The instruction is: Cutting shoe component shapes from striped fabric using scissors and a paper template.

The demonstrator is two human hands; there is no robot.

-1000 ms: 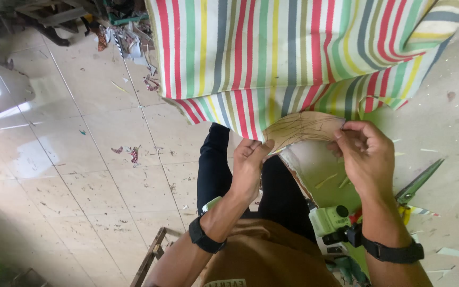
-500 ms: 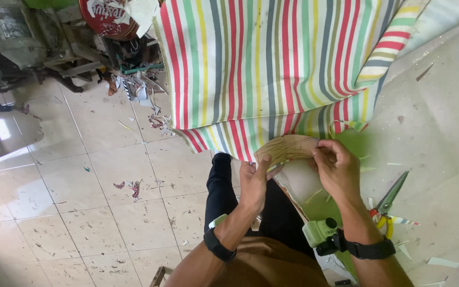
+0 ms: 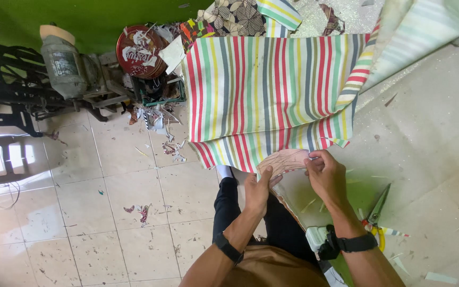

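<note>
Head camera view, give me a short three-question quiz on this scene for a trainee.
1. True or false: both hands hold the brown paper pattern.
2. What lies on the table just to the right of the right hand? A) scissors B) an iron C) a ruler
3. What fabric hangs over the table edge above the left hand?

Key: 1 true. 2 A, the scissors. 3 the striped cloth.

the view has tipped upward: a round red tin (image 3: 140,52), a grey motor (image 3: 65,66) and, seemingly, more of the striped cloth (image 3: 272,90) now show.
</note>
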